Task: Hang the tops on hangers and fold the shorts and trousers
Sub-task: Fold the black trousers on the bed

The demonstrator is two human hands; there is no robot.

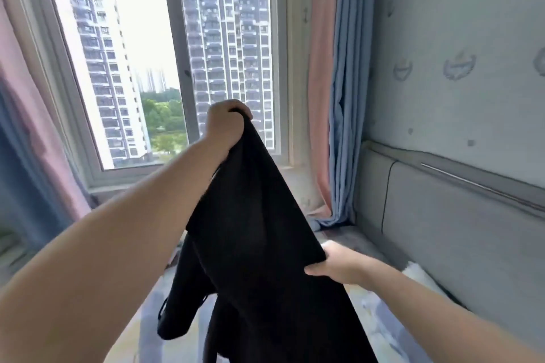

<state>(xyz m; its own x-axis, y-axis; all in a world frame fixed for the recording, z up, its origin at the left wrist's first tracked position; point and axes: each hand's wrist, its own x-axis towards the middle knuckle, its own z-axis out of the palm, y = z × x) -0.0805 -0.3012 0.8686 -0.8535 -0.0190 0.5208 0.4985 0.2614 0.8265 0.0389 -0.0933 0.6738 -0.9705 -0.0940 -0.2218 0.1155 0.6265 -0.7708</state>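
A black garment (253, 244) hangs in the air in front of me, over the bed. My left hand (225, 120) is raised high before the window and grips the garment's top end in its fist. My right hand (336, 263) is lower and to the right, pinching the garment's right edge between thumb and fingers. The cloth runs taut between the two hands and droops below them, with a drawstring or strap loop dangling at the lower left. Which kind of garment it is cannot be told.
A bed with a pale patterned cover (371, 321) lies below the garment. A grey padded headboard (442, 224) runs along the right wall. A large window (165, 61) faces me, with pink and blue curtains (330, 97) on both sides.
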